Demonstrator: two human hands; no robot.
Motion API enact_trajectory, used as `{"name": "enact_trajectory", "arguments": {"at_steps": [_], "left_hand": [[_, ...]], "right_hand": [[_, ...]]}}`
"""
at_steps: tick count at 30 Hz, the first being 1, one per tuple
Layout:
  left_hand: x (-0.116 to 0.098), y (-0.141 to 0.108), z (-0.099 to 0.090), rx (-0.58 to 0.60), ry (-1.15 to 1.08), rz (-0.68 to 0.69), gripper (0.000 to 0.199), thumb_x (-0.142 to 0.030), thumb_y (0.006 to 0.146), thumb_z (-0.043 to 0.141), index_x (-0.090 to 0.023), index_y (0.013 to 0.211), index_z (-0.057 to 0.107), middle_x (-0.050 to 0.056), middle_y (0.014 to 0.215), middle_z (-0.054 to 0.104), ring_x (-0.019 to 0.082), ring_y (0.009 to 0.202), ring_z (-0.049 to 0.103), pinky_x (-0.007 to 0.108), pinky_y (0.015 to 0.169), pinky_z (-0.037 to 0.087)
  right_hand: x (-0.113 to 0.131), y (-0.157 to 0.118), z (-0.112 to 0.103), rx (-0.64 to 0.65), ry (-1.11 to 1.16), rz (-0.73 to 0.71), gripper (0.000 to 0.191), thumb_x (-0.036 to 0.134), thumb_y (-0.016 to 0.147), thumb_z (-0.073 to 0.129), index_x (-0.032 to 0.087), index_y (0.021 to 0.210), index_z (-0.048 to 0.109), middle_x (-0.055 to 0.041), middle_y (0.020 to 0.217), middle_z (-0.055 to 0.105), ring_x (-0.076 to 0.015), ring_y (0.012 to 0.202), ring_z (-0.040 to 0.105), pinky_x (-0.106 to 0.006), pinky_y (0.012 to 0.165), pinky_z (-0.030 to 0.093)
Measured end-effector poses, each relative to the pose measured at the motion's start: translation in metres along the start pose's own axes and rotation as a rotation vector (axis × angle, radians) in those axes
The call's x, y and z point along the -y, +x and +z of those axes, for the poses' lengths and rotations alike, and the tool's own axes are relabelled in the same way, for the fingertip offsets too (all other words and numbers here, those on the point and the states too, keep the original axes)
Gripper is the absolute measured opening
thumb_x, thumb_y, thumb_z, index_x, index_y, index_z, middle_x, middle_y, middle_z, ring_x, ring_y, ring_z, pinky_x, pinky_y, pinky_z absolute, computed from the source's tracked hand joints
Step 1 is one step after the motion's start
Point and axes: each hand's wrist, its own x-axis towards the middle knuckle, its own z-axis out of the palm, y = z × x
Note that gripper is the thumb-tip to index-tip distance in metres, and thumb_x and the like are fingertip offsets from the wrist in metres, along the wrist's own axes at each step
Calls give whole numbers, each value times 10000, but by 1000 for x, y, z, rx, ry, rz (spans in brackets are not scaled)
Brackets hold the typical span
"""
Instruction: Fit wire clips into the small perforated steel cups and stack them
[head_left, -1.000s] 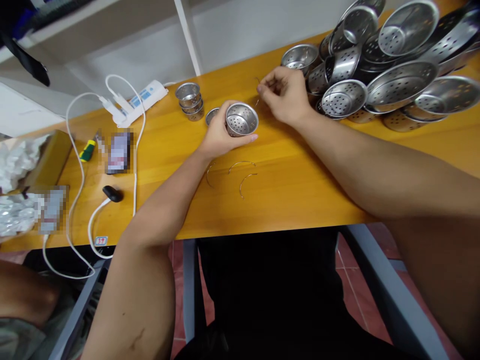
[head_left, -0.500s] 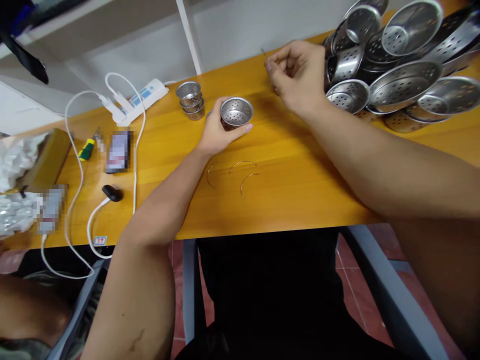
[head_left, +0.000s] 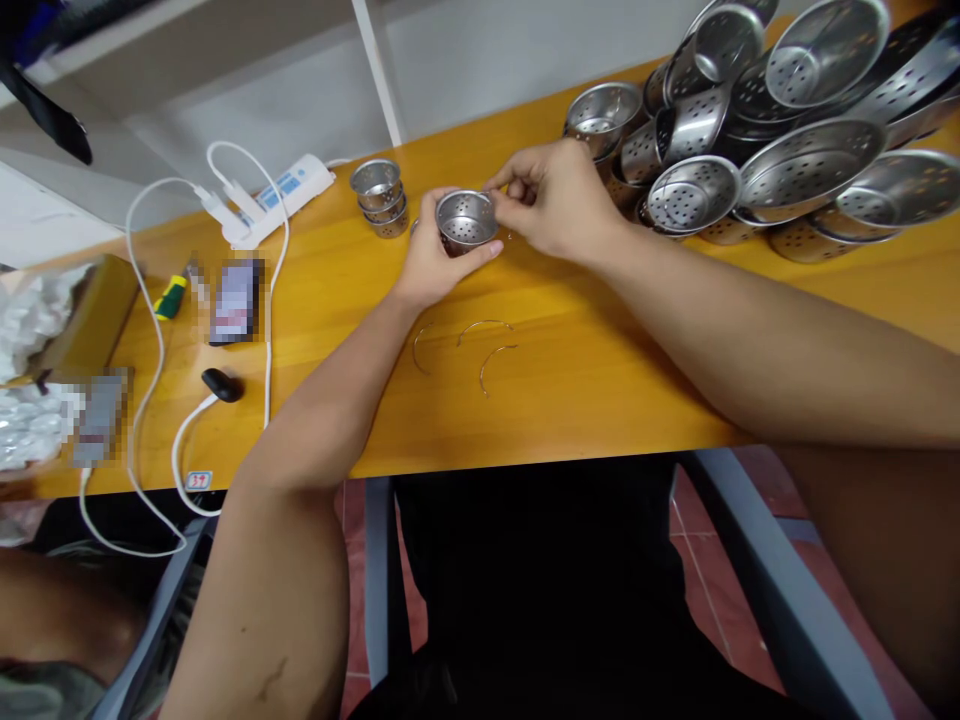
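My left hand (head_left: pixel 431 260) is wrapped round a small perforated metal cup (head_left: pixel 466 220), its open top facing up. My right hand (head_left: pixel 551 200) pinches a thin curved wire (head_left: pixel 510 237) against the cup's right rim; most of the wire is hidden by the fingers. Three loose curved wires lie on the table below the cup, among them an arched one (head_left: pixel 486 324) and a lower one (head_left: pixel 489 370). Just left of my left hand stands a stack of similar perforated cups (head_left: pixel 377 190).
Many larger perforated metal cups (head_left: pixel 810 165) are piled at the right of the wooden table (head_left: pixel 585 390). A white power strip (head_left: pixel 285 200), cables, a phone (head_left: pixel 235 300) and a black plug-like piece (head_left: pixel 223 385) occupy the left. Another person's bare limb (head_left: pixel 60 610) shows at lower left.
My right hand has come left and down from beside the pile to the cup's right rim, bringing the wire with it. My left hand still holds the cup in nearly the same place.
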Motion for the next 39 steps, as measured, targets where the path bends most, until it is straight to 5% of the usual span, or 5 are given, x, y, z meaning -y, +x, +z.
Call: {"name": "enact_trajectory", "arguments": {"at_steps": [16,27,30,33,39], "left_hand": [[-6,-1,5,20,60,37,1122,-1029,858,862,-351,1639,426,101,1554,675,319,1455,766,529,1335,578],[-14,-5,6,37,-62,-18,1000,-987,885,882,-334,1569,558,81,1483,744,301,1403,811,564,1305,668],[-18,-6,5,51,-232,-142,888,-961,960,825,-362,1567,575,82,1491,765,277,1357,824,582,1239,733],[-25,-7,2,81,-349,-255,820,-944,1004,783,-347,1540,612,81,1518,764,282,1400,823,617,1216,765],[-31,-3,-1,74,-267,-175,986,-945,812,979,-309,1498,669,99,1538,795,335,1464,821,613,1314,694]], "right_hand": [[5,-6,8,-63,66,35,214,476,969,941,385,959,748,-1,773,666,-280,743,562,-457,684,401],[10,-2,4,19,320,41,154,351,952,961,337,890,821,35,767,694,-193,711,506,-392,708,421],[1,6,-6,207,444,8,387,648,944,1037,305,965,858,16,784,735,-182,679,560,-380,672,444],[-7,12,-15,376,497,21,799,994,724,1081,316,1073,844,25,799,755,-179,630,585,-362,610,441],[-7,9,-12,354,549,11,874,1044,639,1076,297,986,785,45,746,753,-146,579,566,-344,591,421]]}}
